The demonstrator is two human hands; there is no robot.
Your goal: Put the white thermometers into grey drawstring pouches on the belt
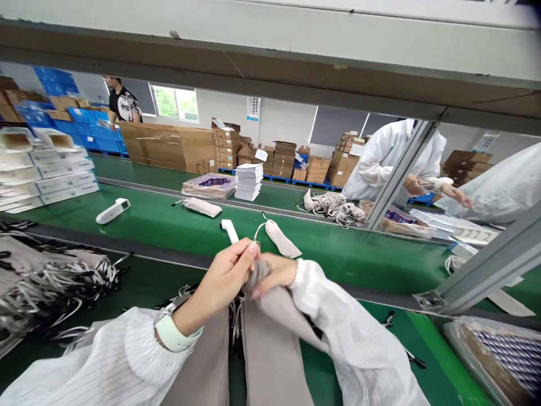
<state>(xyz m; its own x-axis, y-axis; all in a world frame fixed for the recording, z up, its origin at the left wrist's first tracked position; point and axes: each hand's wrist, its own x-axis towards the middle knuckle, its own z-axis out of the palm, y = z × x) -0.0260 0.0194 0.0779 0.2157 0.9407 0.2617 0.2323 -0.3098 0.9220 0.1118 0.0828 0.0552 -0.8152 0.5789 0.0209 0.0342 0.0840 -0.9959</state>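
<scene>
In the middle, my left hand [230, 268] is closed in a pinch at the gathered mouth of a grey drawstring pouch, where its cord is. My right hand [279, 270] wraps round the bunched neck of that same pouch [289, 313], whose body hangs down toward my right sleeve. Beneath my hands lie more long grey pouches [270, 355], with dark-tipped cords bunched between them. Just beyond my fingers, a white handheld device [229, 231] and a filled-looking pouch [281, 239] rest on the green belt.
Left, a heap of pouches with cords [54, 287] lies below stacked white boxes [51, 175]. Another white device [113, 211] and pouch [203, 207] are on the belt [169, 231]. A metal post [477, 270] and battery tray [499, 355] stand right. Co-workers in white [389, 158] work opposite.
</scene>
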